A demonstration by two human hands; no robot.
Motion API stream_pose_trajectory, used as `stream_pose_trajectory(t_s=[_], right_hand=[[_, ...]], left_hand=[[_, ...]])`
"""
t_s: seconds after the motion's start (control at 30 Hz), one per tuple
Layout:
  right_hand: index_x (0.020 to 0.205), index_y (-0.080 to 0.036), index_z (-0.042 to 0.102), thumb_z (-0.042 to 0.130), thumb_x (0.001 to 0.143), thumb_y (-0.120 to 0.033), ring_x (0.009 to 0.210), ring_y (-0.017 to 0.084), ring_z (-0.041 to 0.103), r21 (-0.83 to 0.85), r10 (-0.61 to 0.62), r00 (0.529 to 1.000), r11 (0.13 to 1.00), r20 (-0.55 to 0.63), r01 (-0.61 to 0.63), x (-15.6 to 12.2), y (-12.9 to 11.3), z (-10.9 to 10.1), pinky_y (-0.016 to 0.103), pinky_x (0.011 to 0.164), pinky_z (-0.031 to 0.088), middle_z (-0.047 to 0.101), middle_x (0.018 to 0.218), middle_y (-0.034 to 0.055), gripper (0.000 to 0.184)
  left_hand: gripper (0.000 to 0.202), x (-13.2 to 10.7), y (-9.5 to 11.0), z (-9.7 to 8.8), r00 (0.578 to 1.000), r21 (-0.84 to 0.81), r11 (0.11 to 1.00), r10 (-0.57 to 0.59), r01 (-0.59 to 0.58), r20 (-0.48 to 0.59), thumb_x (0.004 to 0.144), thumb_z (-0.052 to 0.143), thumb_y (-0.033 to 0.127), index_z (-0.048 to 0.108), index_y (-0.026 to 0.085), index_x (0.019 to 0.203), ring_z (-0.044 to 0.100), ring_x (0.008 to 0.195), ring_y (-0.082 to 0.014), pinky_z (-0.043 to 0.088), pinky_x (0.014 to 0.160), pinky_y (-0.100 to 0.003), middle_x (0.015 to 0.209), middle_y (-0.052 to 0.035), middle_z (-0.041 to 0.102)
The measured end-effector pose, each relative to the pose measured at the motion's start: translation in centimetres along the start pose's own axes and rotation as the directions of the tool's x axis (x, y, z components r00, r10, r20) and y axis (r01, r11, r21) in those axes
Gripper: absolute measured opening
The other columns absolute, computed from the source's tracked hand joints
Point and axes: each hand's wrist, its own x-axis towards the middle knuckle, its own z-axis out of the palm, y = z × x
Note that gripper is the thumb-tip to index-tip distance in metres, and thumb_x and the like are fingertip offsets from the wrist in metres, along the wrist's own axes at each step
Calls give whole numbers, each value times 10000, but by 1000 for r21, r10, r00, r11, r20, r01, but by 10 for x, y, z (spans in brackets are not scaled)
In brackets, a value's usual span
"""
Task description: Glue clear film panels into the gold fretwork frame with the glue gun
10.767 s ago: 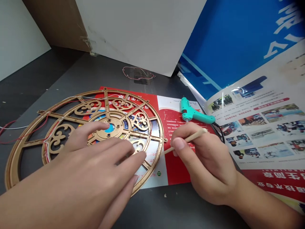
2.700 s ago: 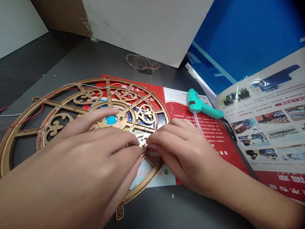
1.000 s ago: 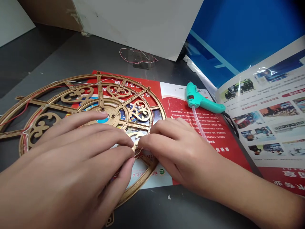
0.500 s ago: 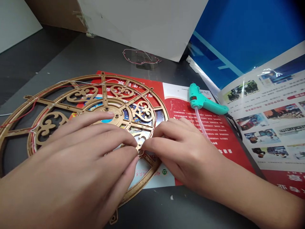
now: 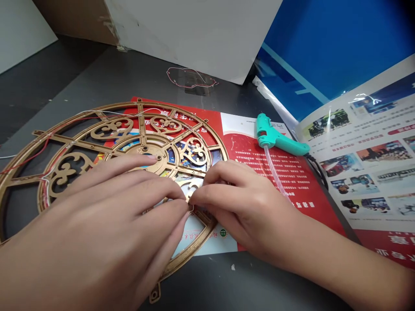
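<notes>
A round, gold-coloured openwork frame [image 5: 189, 255] with spokes and scroll ornaments lies in front of me. Thin red and white wire [image 5: 46, 142] runs along its rings, partly stuck down in the grooves. My left hand [image 5: 123, 220] reaches over the frame, thumb and index finger pinched at the inner ring. Close against it, my right hand [image 5: 240, 198] pinches at the same spot. A short loop of the thin wire [image 5: 191, 208] shows just below the fingertips; the tips hide the rest of it there.
A turquoise hot glue gun [image 5: 275, 137] with a clear glue stick lies to the right on a red and white printed sheet [image 5: 240, 144]. A loose wire loop [image 5: 173, 80] is further back. Behind stand a white box [image 5: 194, 34] and a propped-up leaflet [image 5: 363, 151].
My right hand has shifted slightly left, its fingertips closer to those of my left hand. The left hand stays almost in place, and the frame has not moved.
</notes>
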Motion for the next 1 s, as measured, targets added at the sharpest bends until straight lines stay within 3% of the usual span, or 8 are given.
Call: stream_pose_trajectory(t_s=[0.13,0.27,0.37,0.5,0.63,0.77,1.0], right_hand=[[1100,-117,989,595,1265,-45,910,214,782,-4,28,999,1000,18,-28,0,-2,1,320,807,625,841,1037,95,433],[1054,-187,933,566,1278,-64,957,216,760,-25,67,996,998,57,-66,-1,-3,2,328,854,611,847,1074,79,448],[1119,-184,923,539,1282,-60,987,231,773,-34,73,994,997,79,-70,-1,-3,1,354,892,618,877,1106,88,435],[1142,-199,906,558,1293,-72,1018,242,807,-15,82,995,997,60,-81,-2,-3,2,371,925,634,907,1129,85,400],[1361,-195,851,579,1266,-66,1021,239,832,62,94,995,994,-32,-92,-5,1,6,379,952,658,915,1139,82,316],[1622,-158,705,541,1213,-48,869,228,803,147,150,987,979,-51,-141,-8,3,12,366,808,650,873,1072,58,454],[1735,-164,590,522,1221,-62,947,252,828,157,204,978,968,-34,-196,-7,-1,12,409,847,675,870,1123,73,529]], left_hand=[[152,7,3,-1,1000,-1,1000,-1,1,23,1226,663,489,790,406,1219,782,1092,-228,561,1400,-521,1255,82,904],[189,8,4,-4,1000,5,1000,-19,19,16,1223,637,482,798,395,1179,770,1083,-214,530,1427,-499,1227,93,894],[202,6,4,-4,999,6,999,-40,40,26,1203,645,494,817,402,1151,790,1111,-212,540,1458,-478,1201,95,896],[232,-8,4,7,997,42,999,-20,17,68,1142,677,532,861,398,1182,847,1349,-283,575,1547,-559,1204,44,911],[246,-23,3,24,994,69,998,-9,2,108,1109,697,546,865,394,1205,816,1553,-320,563,1588,-593,1241,29,923],[242,-24,1,32,994,78,997,-1,-7,106,1110,698,535,865,391,1210,805,1586,-325,558,1594,-604,1259,28,926],[238,-24,1,27,993,80,997,9,-19,117,1104,699,527,859,386,1207,809,1569,-330,571,1575,-611,1246,19,920]])
